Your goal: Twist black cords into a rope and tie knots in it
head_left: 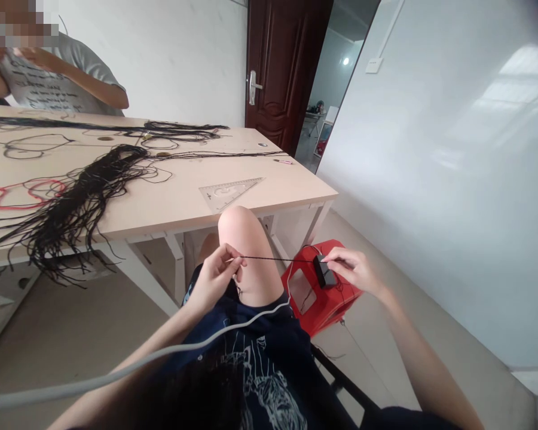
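A thin black cord [269, 258] stretches nearly level between my two hands, above my raised bare knee. My left hand [217, 272] pinches its left end between thumb and fingers, and a short dark tail hangs below that hand. On the other side, my right hand [347, 266] grips the cord with thumb and forefinger, over a red stool [316, 313]. A small black box [325, 272] with thin cords around it rests on the stool, just beside my right fingertips.
A big bundle of black cords [89, 191] hangs over the edge of the table [170, 209]. Red cord [31, 194], a clear set square [228, 192] and a pen [283, 162] lie there too. A white cable [161, 352] crosses my lap. Another person [72, 71] sits across the table.
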A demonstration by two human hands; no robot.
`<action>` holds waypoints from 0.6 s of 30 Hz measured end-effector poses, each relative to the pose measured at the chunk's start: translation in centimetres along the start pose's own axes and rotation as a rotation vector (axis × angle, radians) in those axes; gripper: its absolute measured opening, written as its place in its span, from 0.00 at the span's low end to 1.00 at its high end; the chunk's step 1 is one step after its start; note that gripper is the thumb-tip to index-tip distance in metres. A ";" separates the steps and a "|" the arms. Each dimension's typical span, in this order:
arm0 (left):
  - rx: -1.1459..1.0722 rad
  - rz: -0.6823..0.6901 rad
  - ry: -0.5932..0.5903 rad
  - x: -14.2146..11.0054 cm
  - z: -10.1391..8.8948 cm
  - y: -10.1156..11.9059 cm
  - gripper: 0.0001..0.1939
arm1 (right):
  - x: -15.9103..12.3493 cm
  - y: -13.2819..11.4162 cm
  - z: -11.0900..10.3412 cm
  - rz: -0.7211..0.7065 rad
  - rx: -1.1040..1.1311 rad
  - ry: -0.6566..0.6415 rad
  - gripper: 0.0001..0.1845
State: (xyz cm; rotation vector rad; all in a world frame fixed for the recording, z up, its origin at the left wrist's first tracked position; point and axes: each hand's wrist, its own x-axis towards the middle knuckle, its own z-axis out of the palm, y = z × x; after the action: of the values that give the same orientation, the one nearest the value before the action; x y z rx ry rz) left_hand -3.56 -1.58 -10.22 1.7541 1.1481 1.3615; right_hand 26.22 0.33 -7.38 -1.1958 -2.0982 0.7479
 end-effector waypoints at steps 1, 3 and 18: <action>-0.031 -0.023 -0.003 0.4 -0.5 0.3 0.07 | 0.2 -0.5 -0.1 -0.024 0.005 0.022 0.12; -0.067 -0.060 -0.014 1.0 -1.6 0.9 0.08 | 0.6 -1.4 0.0 -0.058 0.015 0.078 0.13; 0.249 -0.106 0.000 9.6 -10.3 4.4 0.08 | 13.6 -2.9 1.1 -0.289 -0.028 0.358 0.08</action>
State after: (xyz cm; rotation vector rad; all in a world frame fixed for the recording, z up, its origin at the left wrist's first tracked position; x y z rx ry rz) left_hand -11.52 4.92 0.31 1.8337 1.4409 1.1967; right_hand 18.31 10.91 -3.00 -0.9316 -1.9254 0.3435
